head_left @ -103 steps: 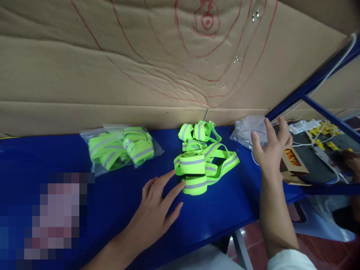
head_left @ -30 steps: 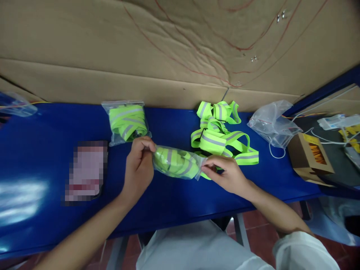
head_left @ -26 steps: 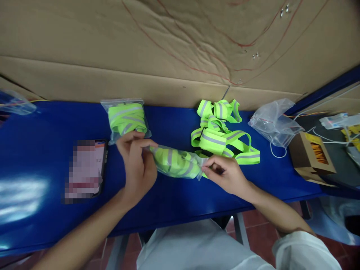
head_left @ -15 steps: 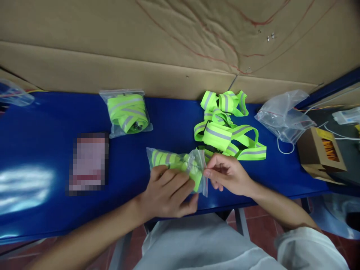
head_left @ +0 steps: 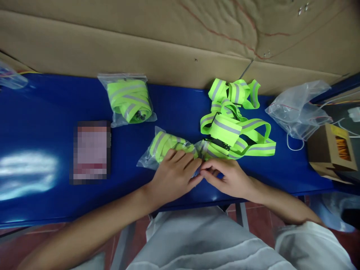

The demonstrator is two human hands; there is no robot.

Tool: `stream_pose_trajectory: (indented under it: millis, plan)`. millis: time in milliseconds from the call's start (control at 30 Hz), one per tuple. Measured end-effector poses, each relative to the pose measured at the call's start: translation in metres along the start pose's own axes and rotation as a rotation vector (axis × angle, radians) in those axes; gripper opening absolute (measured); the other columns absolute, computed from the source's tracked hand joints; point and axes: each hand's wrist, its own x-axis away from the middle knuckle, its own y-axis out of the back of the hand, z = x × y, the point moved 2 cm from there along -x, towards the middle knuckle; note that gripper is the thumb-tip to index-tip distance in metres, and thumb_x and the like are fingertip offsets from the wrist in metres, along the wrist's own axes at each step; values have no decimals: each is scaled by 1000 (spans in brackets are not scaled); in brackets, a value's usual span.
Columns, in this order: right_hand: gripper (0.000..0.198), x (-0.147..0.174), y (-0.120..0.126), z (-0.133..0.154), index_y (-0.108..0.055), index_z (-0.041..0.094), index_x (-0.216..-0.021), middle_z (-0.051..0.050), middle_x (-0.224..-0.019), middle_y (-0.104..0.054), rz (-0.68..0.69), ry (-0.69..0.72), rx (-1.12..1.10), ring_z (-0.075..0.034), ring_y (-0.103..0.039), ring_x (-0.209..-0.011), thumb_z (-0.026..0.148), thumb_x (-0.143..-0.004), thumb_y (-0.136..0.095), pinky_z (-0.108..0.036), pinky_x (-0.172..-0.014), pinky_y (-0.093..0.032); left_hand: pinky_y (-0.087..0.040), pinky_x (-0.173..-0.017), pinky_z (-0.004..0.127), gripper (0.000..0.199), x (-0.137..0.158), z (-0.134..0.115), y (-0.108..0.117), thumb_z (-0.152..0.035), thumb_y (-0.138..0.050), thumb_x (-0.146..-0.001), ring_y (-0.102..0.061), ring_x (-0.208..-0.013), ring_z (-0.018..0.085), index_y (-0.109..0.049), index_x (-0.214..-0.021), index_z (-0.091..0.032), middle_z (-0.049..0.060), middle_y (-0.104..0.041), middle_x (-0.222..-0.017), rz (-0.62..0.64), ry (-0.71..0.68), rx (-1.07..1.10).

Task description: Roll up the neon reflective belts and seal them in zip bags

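A clear zip bag (head_left: 146, 159) with a folded lime-green reflective strap (head_left: 163, 144) inside lies near the front of the blue table. My left hand (head_left: 176, 176) rests over the bag, its thumb and fingers closed at the bag's right end. Meeting it there, my right hand (head_left: 227, 174) pinches the same end of the bag between thumb and forefinger. The exact grip at the bag's edge is partly hidden by the fingers. Just beyond my right hand, loose lime-green straps (head_left: 239, 131) with grey stripes and black buckles lie in a heap.
Another bagged strap (head_left: 129, 99) lies at the back left, with a blurred-out flat item (head_left: 91, 152) in front of it. Empty clear bags (head_left: 298, 108) and an open cardboard box (head_left: 332, 148) sit at the right. Brown-papered panel (head_left: 126, 48) closes off the back.
My left hand has moved to the bag's right end, and both hands now meet there. The bag's opening edge, flat and visible before, is now bunched between the fingers. The camera view has shifted slightly.
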Motion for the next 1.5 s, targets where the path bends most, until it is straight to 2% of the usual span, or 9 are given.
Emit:
stream_pose_trajectory:
  millis: [133,300,400,500,700,800,933,1200,1500]
  plan:
    - [29,1,5,-6,-66,17,-82,-3,-70,-68,116,-51,299,-16,-68,-64,26,-106,-54,-28,-60,-46,-37,-79,43,31,-1,-4,2,-50,-69,-94,-59,-88,29,-67,-97,-20,7,-69,-95,56,31,-121]
    - [21,-3,8,-14,-70,16,-114,-8,-105,-79,51,-94,302,-21,-76,-92,25,-107,-52,-31,-80,-54,-39,-79,43,6,-2,-6,5,-25,-67,-93,-60,-88,28,-68,-96,-20,6,-69,-94,82,111,-81]
    - [19,-5,5,-17,-71,17,-113,-5,-94,-79,3,-136,159,-15,-73,-76,29,-106,-58,-26,-71,-52,-39,-79,39,9,-1,-2,7,-15,-62,-97,-59,-85,23,-66,-91,-20,3,-68,-85,25,150,80]
    - [18,-7,-1,-19,-70,17,-106,-1,-81,-73,-38,-207,-21,-9,-63,-59,33,-102,-64,-21,-58,-47,-38,-77,38,12,-1,0,7,-14,-61,-98,-58,-82,22,-66,-89,-20,2,-68,-82,5,137,95]
    - [32,-9,-11,-22,-62,18,-88,6,-60,-57,-14,-396,-462,-7,-55,-48,48,-101,-63,-19,-49,-44,-38,-77,39,15,-2,-1,9,-32,-68,-98,-59,-83,24,-67,-89,-20,4,-68,-83,-2,105,44]
    - [39,-11,-11,-21,-59,19,-87,5,-64,-59,3,-437,-634,-8,-56,-51,55,-97,-67,-19,-48,-44,-40,-76,39,27,-3,-1,12,-45,-74,-94,-59,-83,25,-66,-90,-19,5,-67,-83,-65,87,24]
    - [37,-11,-14,-23,-59,18,-89,5,-63,-56,9,-427,-667,-7,-53,-53,53,-97,-68,-18,-49,-43,-40,-76,40,25,-3,1,11,-41,-75,-93,-59,-82,26,-66,-87,-19,4,-67,-81,-71,71,-7]
    - [23,-6,-21,-27,-61,19,-100,1,-82,-62,-36,-324,-439,-9,-60,-69,42,-103,-60,-18,-58,-47,-40,-77,40,9,-4,3,6,-19,-66,-95,-61,-83,23,-68,-86,-18,3,-70,-83,-12,113,22]
    - [21,-11,-18,-24,-63,19,-93,2,-76,-61,-13,-300,-479,-8,-58,-64,39,-101,-64,-19,-58,-49,-35,-77,37,15,-6,8,17,-14,-60,-98,-57,-79,18,-68,-87,-20,-1,-65,-78,84,287,395]
